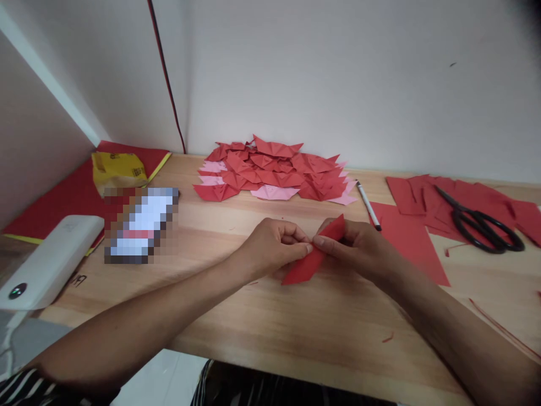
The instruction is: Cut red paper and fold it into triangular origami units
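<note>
A folded piece of red paper (pixel 310 260) is held just above the wooden table (pixel 270 316), slanting from lower left to upper right. My left hand (pixel 270 245) is closed, pinching its middle edge with thumb and fingers. My right hand (pixel 359 248) is closed on its upper right half, thumb meeting the left thumb at the fold. A heap of folded red and pink paper shapes (pixel 274 169) lies behind my hands, against the wall.
A white pen (pixel 368 205) and flat red sheets (pixel 406 237) lie right of my hands, with black scissors (pixel 482 228) on red offcuts (pixel 465 203). At left are a white device (pixel 51 259), a yellow packet (pixel 118 169), a blurred-out object (pixel 137 225) and red sheets (pixel 63 197).
</note>
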Demonstrator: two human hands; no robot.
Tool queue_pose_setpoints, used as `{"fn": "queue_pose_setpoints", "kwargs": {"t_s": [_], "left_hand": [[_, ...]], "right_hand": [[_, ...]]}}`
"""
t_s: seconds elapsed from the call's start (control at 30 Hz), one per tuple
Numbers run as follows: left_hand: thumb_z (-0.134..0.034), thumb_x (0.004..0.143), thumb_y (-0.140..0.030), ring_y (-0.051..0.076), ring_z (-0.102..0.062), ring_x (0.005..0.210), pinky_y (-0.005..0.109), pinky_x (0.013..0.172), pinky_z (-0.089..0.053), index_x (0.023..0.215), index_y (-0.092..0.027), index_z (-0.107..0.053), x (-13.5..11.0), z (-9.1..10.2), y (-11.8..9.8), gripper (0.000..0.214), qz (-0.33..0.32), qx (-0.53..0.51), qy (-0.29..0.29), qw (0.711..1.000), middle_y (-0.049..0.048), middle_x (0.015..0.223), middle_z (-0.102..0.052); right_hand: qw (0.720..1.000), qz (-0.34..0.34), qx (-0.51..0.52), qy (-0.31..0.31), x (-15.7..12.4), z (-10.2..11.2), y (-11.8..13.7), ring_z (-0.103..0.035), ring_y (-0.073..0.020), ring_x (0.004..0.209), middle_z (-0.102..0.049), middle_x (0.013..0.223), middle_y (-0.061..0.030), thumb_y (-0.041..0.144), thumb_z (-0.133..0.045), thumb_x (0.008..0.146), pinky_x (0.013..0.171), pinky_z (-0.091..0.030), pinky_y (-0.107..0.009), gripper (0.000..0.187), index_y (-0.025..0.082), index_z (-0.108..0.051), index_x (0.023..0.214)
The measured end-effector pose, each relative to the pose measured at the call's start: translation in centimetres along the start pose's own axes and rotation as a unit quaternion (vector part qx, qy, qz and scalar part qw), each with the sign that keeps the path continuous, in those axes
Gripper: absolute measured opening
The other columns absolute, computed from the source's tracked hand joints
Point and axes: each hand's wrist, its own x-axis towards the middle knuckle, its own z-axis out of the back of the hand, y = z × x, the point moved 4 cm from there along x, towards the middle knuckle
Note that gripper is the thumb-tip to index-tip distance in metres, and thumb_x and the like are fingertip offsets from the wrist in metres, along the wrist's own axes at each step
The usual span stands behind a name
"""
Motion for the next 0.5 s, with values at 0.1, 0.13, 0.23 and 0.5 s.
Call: {"fn": "queue_pose_setpoints", "kwargs": {"t_s": [0.1,0.13,0.23,0.5], "left_hand": [[-0.062,0.075,-0.022,0.005,-0.047,0.043,0.015,0.043,-0.034,0.069,-0.013,-0.063,0.01,-0.1,0.07,0.011,0.014,0.0,0.022,1.0,-0.0033,0.053,-0.057],[-0.062,0.075,-0.022,0.005,-0.046,0.042,0.015,0.042,-0.034,0.068,-0.013,-0.062,0.03,-0.08,0.06,0.011,0.017,-0.003,0.025,1.0,-0.0035,0.051,-0.056],[-0.063,0.075,-0.021,0.005,-0.05,0.043,0.016,0.044,-0.038,0.069,-0.013,-0.064,0.11,0.04,0.02,0.01,0.031,-0.013,0.025,0.999,-0.0026,0.053,-0.059],[-0.062,0.075,-0.011,0.007,-0.058,0.05,0.018,0.053,-0.045,0.07,-0.011,-0.065,0.07,-0.14,-0.03,0.006,0.061,-0.053,0.029,0.996,0.0,0.059,-0.065]], "right_hand": [[0.999,0.011,-0.043,0.011,-0.09,0.07,-0.06,-0.058,-0.0159,0.066,-0.065,0.073,-0.0031,0.045,-0.058,0.083,0.057,-0.045,-0.027,0.029,0.018,-0.064,0.074],[0.998,0.012,-0.058,0.009,-0.12,0.1,-0.05,-0.058,-0.016,0.066,-0.065,0.072,-0.0031,0.045,-0.055,0.085,0.057,-0.045,-0.027,0.03,0.018,-0.064,0.075],[0.997,0.019,-0.076,-0.009,-0.16,0.12,0.12,-0.058,-0.0166,0.067,-0.065,0.074,-0.0034,0.045,-0.053,0.086,0.059,-0.047,-0.028,0.03,0.019,-0.063,0.076],[0.994,0.024,-0.099,-0.041,0.06,0.03,0.14,-0.055,-0.0152,0.063,-0.062,0.071,-0.0021,0.041,-0.053,0.086,0.056,-0.044,-0.027,0.025,0.019,-0.058,0.075]]}}
